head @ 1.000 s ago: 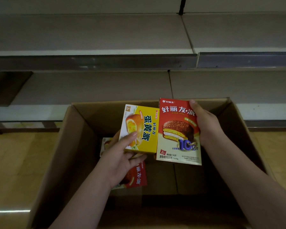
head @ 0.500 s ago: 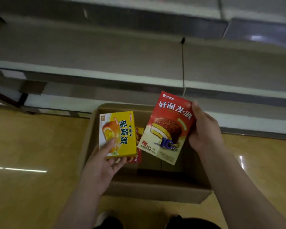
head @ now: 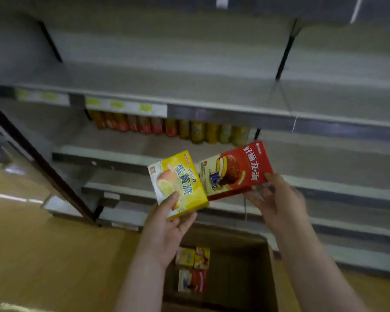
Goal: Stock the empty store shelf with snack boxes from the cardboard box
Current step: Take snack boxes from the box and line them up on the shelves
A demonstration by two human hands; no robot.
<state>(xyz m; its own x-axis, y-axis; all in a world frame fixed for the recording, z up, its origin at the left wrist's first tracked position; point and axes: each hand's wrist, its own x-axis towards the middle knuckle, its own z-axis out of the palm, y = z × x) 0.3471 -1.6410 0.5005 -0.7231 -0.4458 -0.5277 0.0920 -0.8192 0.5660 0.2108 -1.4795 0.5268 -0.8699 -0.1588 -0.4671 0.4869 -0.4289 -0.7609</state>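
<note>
Facing the grey metal store shelf (head: 189,86) across the frame's top, with the brown cardboard box (head: 241,266) at bottom centre, you grip two cartons mid-frame. Your right hand (head: 277,199) pinches the red rectangular snack box (head: 236,171) by one corner, so it could slip; your left hand (head: 167,226) clasps the yellow rectangular snack box (head: 178,183).

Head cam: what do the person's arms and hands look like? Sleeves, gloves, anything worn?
Both forearms are bare as far as the frame shows; no sleeve edge is in view. The left hand and the right hand wear no gloves. No watch, ring or wristband shows, though the picture is blurred, so something small could be missed.
</note>
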